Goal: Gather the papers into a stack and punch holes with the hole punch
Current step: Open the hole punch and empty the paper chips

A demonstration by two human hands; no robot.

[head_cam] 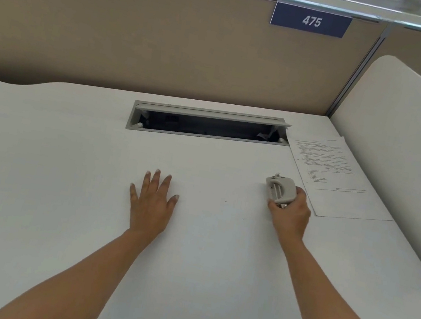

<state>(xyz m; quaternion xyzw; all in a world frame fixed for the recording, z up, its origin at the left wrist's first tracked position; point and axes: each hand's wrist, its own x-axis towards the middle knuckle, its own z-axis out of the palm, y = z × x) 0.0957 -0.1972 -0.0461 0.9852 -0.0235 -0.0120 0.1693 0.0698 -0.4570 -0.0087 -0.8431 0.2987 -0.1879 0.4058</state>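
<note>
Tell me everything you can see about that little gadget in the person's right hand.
The hole punch is small and pale grey, plastic-looking, with a rounded top lever marked by slots and a bit of metal showing at its lower end. It sits on the white desk, gripped from behind by the right hand, just left of the printed papers and not touching them.

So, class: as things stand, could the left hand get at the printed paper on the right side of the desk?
Probably not easily. The left hand lies flat mid-desk, and the right hand gripping the hole punch sits between it and the paper.

Occluded and illegible items
Paper text unreadable; right hand hides hole punch base; cable tray interior dark.
</note>
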